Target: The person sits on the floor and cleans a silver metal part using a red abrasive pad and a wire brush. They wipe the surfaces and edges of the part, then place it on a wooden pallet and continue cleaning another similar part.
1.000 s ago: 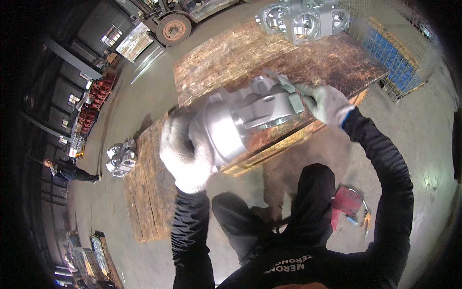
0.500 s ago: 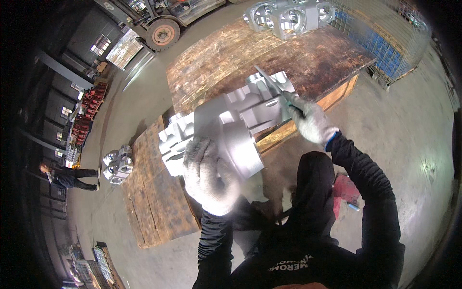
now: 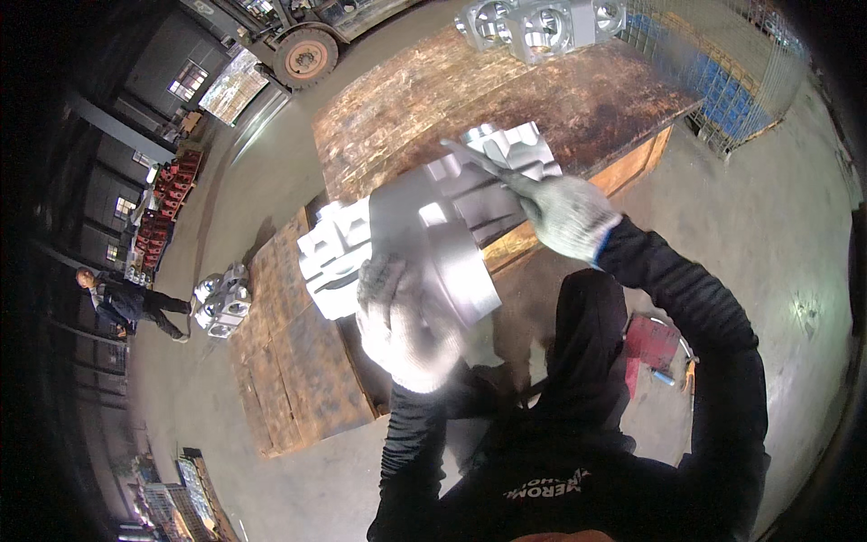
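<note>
A large silver-grey metal casting [image 3: 415, 217], with a round flange and blocky ribbed ends, lies across the gap between two wooden tables. My right hand [image 3: 571, 217], in a white knit glove, is closed around a slim grey file [image 3: 488, 164]. The file's blade lies over the casting's far right end, its tip pointing up and left; its handle is hidden in the glove. My left hand [image 3: 406, 325], gloved too, is bent against the casting's near side beside the flange. Its fingertips look dark and smudged.
More castings sit on the far tabletop [image 3: 388, 117] and beside the left wooden table [image 3: 289, 361]. A wire cage [image 3: 722, 90] stands far right. A forklift wheel [image 3: 305, 58] shows at the back, and a person [image 3: 135, 298] stands at left. A red object [image 3: 652, 341] lies right of my leg.
My right hand has shifted slightly, and the file's tip has swung left and lower over the casting. My left hand has moved a little right. The person at left has changed stance.
</note>
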`<state>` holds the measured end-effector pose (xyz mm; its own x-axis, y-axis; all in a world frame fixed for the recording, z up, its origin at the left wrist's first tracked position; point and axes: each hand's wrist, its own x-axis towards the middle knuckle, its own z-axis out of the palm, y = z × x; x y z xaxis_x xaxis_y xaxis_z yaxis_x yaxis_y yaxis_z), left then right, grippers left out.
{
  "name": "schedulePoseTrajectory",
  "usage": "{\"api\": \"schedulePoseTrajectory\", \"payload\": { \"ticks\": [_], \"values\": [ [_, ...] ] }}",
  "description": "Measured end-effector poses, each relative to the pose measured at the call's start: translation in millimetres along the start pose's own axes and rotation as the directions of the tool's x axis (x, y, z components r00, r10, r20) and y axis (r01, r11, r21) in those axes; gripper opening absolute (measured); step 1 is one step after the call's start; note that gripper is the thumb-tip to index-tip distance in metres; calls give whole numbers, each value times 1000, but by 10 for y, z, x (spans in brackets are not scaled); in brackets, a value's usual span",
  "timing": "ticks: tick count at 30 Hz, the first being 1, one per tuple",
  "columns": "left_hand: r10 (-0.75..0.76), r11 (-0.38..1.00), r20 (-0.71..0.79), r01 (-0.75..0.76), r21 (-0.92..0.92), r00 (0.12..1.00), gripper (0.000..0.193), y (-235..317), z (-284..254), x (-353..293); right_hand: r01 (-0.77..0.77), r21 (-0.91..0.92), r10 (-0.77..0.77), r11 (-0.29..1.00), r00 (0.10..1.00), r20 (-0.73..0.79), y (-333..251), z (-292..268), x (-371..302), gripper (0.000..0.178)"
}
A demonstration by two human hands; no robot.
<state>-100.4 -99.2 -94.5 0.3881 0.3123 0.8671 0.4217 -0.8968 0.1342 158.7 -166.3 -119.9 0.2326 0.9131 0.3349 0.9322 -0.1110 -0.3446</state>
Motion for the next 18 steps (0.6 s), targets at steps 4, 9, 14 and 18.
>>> {"api": "schedulePoseTrajectory", "payload": {
  "ticks": [4,9,14,18],
  "values": [
    [-3,999,26,4,-32,1000,27,-47,-12,77,-2,144,-12,990,995,101,25,40,218,52],
    [-54,996,17,54,-65,998,28,-11,23,52,-211,285,150,935,963,223,-23,156,646,46],
    [-43,999,46,44,-20,998,27,-23,-16,70,153,-18,-153,988,988,-10,-193,-33,560,39],
    [-6,1000,7,6,-21,1000,26,-30,13,57,96,-104,-62,990,955,290,-364,-33,874,33]
  ]
}}
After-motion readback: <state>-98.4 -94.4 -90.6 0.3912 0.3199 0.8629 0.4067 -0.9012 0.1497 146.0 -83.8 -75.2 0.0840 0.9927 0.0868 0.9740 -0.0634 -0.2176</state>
